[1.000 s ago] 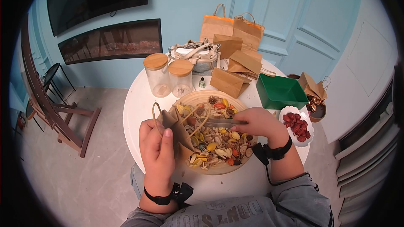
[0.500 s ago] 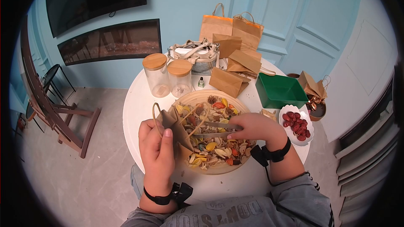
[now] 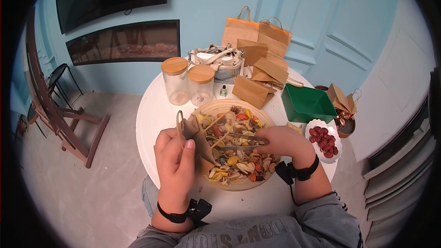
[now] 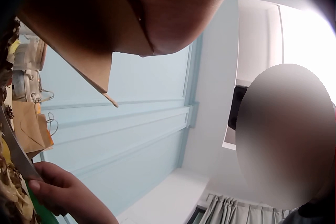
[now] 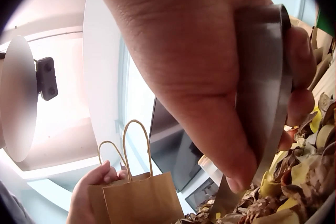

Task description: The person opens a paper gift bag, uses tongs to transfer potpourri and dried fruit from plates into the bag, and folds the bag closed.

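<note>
My left hand point(image 3: 177, 160) grips a small brown paper bag point(image 5: 142, 200) by its side, thumb outside, over the left part of a round shallow bowl point(image 3: 236, 188). The bag stands open with two twisted handles up. My right hand point(image 3: 285, 141) holds metal tongs point(image 5: 260, 66) by their bent end, thumb on one arm and fingers on the other. The tongs' arms are spread and point left toward the bag; their tips lie low over the dried mix point(image 3: 243, 165). That mix has yellow slices, orange-red pieces, pale petals and a pine cone point(image 3: 235, 109).
Behind the bowl stand two wooden-lidded jars point(image 3: 175, 82), a tiny bottle point(image 3: 223, 91), a handbag point(image 3: 223, 64) and several paper bags point(image 3: 251, 91). To the right are a green box point(image 3: 308, 105) and a white dish point(image 3: 333, 156) of red dates point(image 3: 324, 140). All share a round white table point(image 3: 149, 115).
The tongs' arms, close together a second ago, have spread apart, and my right hand has moved slightly lower over the mix. My left hand keeps its hold on the bag; the view has shifted a little.
</note>
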The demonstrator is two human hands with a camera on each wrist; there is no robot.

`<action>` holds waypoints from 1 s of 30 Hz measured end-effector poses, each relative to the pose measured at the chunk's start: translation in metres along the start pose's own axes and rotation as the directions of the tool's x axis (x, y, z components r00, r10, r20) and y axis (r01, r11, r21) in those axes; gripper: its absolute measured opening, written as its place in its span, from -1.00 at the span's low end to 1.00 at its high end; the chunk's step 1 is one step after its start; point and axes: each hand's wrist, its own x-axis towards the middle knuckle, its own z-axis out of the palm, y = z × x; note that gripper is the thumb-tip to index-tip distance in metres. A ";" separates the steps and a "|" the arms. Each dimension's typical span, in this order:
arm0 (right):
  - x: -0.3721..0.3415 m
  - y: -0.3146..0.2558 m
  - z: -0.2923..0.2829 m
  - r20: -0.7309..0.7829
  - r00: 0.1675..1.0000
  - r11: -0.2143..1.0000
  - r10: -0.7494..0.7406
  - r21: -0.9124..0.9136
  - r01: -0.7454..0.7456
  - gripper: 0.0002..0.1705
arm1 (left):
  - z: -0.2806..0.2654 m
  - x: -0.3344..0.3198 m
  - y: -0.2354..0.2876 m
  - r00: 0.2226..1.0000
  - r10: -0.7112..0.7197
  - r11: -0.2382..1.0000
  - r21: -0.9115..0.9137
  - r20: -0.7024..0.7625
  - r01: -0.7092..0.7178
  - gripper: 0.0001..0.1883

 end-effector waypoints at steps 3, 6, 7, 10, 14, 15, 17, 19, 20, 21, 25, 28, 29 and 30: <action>-0.001 0.000 -0.001 -0.011 1.000 1.000 -0.016 -0.002 0.016 -0.51 | 0.000 0.000 0.000 1.000 -0.001 1.000 -0.004 -0.001 0.001 -0.90; -0.005 0.002 -0.004 -0.049 0.998 0.999 -0.029 0.011 0.030 -0.52 | 0.000 0.000 0.000 1.000 0.006 1.000 -0.003 0.005 -0.006 -0.91; -0.006 0.002 -0.006 -0.087 0.995 0.999 -0.046 0.010 0.047 -0.52 | 0.000 0.001 0.000 1.000 0.007 1.000 0.003 0.011 -0.007 -0.91; -0.011 -0.003 -0.012 -0.086 0.994 0.995 -0.074 0.062 0.080 -0.52 | 0.000 0.000 -0.002 1.000 0.021 1.000 0.004 0.002 -0.021 -0.91; -0.006 0.000 -0.005 0.000 0.994 0.992 -0.113 0.052 0.113 -0.53 | 0.001 0.001 0.000 1.000 0.003 1.000 0.006 0.014 -0.003 -0.92; -0.004 0.000 -0.004 0.004 0.998 0.998 -0.055 0.038 0.055 -0.53 | 0.001 0.001 0.001 1.000 0.002 1.000 0.010 0.016 -0.002 -0.92; 0.000 0.005 0.002 0.005 1.000 1.000 0.004 0.026 -0.004 -0.54 | 0.001 0.001 0.001 1.000 0.004 1.000 0.014 0.019 -0.004 -0.91; 0.005 0.010 0.010 -0.111 0.994 0.997 -0.001 -0.074 -0.007 -0.55 | 0.001 0.001 0.001 1.000 0.008 1.000 -0.001 0.010 -0.008 -0.90; 0.005 0.008 0.009 -0.113 0.994 0.997 -0.001 -0.074 -0.008 -0.55 | 0.001 0.001 0.001 1.000 0.010 1.000 -0.002 0.010 -0.010 -0.90; 0.007 0.006 0.008 -0.095 0.995 0.997 -0.015 -0.077 0.007 -0.57 | 0.001 0.001 0.001 1.000 0.009 1.000 0.009 0.013 -0.009 -0.90; 0.009 0.011 0.011 -0.129 0.990 0.989 -0.062 -0.142 0.043 -0.62 | 0.001 0.000 0.000 1.000 0.019 0.999 0.027 0.006 -0.019 -0.89; 0.006 0.012 0.007 -0.150 0.987 0.991 -0.064 -0.125 0.045 -0.65 | 0.000 0.000 0.001 1.000 -0.006 1.000 0.005 0.012 0.006 -0.89; 0.004 0.012 0.006 -0.150 0.987 0.991 -0.064 -0.125 0.045 -0.65 | 0.001 0.000 0.001 1.000 -0.006 1.000 0.004 0.012 0.006 -0.89; 0.003 0.012 0.004 -0.174 0.982 0.990 -0.080 -0.125 0.059 -0.66 | 0.001 0.001 0.002 1.000 -0.003 1.000 0.004 0.010 0.003 -0.88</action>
